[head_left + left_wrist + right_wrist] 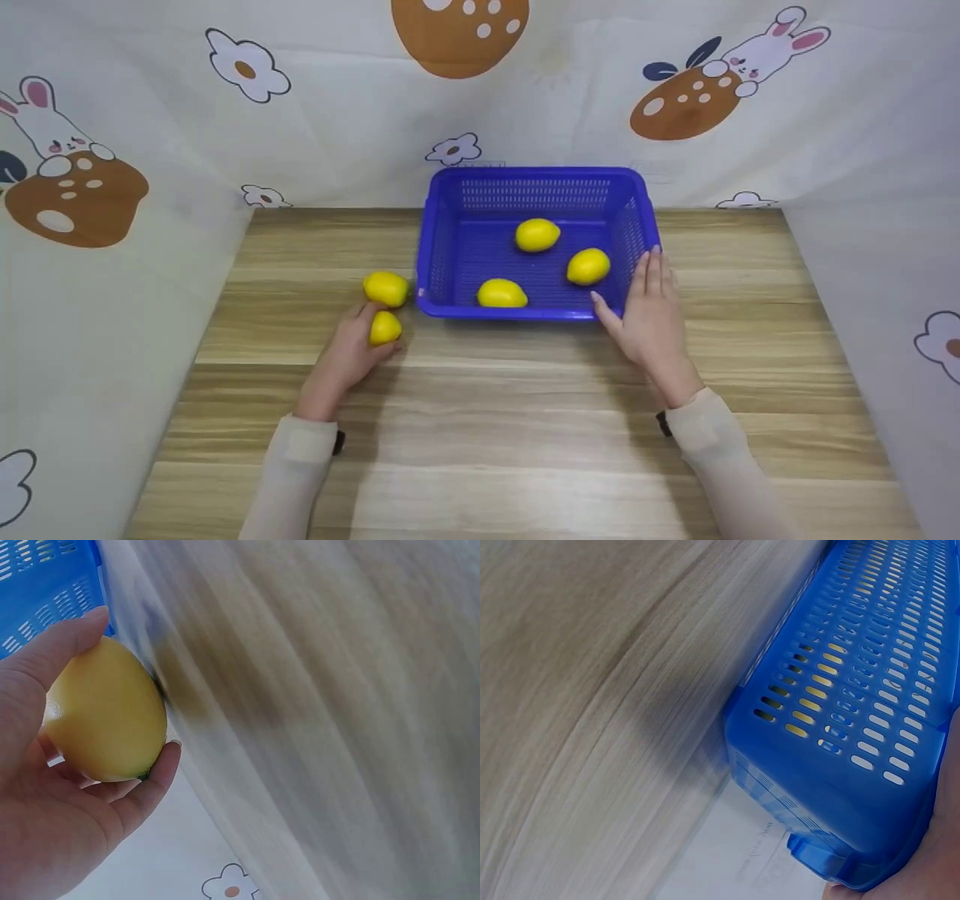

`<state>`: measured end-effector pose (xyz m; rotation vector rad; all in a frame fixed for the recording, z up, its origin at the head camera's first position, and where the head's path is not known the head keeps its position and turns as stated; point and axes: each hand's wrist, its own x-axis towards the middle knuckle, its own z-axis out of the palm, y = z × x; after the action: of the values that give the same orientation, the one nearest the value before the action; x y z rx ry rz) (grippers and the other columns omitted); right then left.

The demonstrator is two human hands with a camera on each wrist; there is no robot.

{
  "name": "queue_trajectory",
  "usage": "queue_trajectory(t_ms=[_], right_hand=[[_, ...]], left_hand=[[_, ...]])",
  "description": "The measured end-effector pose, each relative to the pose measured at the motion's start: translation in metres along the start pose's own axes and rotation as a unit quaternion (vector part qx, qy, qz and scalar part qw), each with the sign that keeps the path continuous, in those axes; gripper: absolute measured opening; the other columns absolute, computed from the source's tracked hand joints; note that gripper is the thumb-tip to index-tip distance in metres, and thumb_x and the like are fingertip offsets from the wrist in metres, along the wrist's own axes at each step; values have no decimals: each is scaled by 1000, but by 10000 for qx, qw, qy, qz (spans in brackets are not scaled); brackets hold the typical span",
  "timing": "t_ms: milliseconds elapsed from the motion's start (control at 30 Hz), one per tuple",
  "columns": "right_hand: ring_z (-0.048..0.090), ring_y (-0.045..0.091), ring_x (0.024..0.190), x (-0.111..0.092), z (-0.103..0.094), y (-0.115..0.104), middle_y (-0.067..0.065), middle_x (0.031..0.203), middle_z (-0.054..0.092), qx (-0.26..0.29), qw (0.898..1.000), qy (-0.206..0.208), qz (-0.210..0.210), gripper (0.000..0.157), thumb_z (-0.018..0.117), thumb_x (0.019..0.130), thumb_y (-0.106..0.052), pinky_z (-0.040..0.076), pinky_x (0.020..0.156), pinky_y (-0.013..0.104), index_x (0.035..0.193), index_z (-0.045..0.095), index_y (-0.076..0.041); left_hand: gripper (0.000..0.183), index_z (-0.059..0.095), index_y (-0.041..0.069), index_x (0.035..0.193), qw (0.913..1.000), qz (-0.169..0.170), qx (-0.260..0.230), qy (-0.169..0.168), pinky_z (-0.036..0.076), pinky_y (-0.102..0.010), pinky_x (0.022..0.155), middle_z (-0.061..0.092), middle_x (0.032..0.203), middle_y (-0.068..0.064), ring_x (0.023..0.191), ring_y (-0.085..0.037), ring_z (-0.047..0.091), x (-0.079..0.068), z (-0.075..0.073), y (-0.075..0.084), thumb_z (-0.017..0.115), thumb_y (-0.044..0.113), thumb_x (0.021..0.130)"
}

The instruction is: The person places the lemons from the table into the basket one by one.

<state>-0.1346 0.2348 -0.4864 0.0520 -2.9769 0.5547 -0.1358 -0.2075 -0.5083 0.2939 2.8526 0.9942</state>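
Observation:
My left hand (351, 351) grips a yellow lemon (385, 328) at the left of the basket, with thumb and fingers round its sides. The left wrist view shows this lemon (109, 712) close up. Just beyond it lies another lemon (385, 288), near the fingertips. A blue basket (517, 312) with slotted walls holds three lemons: one at the back (537, 235), one at the right (588, 266) and one at the front (502, 293). My right hand (652, 322) rests on its front right corner, fingers straight along the right rim, thumb spread toward the front rim.
The wood-grain table (510, 435) extends on both sides and in front of the basket. Pale cloth (337, 127) printed with rabbits and flowers hangs behind the basket and along both sides.

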Motion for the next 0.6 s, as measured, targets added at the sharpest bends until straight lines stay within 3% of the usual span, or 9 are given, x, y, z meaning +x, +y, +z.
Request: queue_trajectory(t_ms=[267,600], right_hand=[[14,53,158,0,0,-1,41,167,12,-70,9999,71,-36,100,52,103,-55,12,130,59,157,17,22],[13,53,158,0,0,0,41,167,11,-78,10000,52,-33,100,53,103,-55,14,130,61,157,17,22]], left_hand=[[61,56,-11,136,9999,111,120,37,50,-63,104,57,133,-35,120,-48,60,-4,-10,9,85,6,86],[60,53,-12,140,9999,103,67,-37,47,-64,109,50,143,-38,129,-50,54,-1,-23,19,80,6,89]])
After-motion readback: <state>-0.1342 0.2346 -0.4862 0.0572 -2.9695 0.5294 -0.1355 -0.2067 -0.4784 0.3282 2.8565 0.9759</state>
